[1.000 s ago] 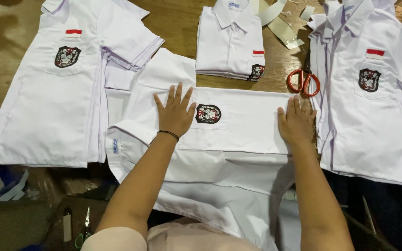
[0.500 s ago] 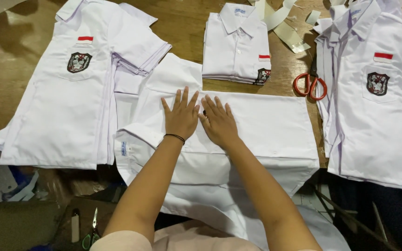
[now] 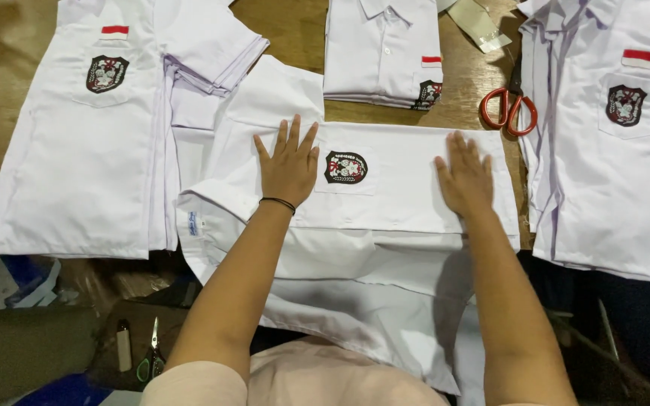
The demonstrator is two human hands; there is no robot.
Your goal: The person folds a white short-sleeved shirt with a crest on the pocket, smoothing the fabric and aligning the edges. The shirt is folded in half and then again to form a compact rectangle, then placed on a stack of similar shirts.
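While the wooden tabletop carries shirts across almost its whole width, the work in hand is the white shirt lying crosswise at the middle, its lower part hanging over the near edge toward the person. As far as I can judge, the folding is partway through: the upper part is already laid into a flat band with the dark embroidered badge facing up, while one sleeve spreads loose to the upper left and the bottom cloth hangs unfolded.

On the left lies a stack of unfolded shirts, and on the right another pile of open shirts; both look unfolded as yet. At the far edge sits a folded stack, neat and finished, collar up.

Both hands lie flat on the band, palms down, gripping nothing. The left hand, fingers spread wide, presses just left of the badge; a dark band circles its wrist. The right hand, fingers closer together, presses near the band's right end.

Red-handled scissors rest between the middle shirt and the right pile. Small snips and a lighter lie low at the left.
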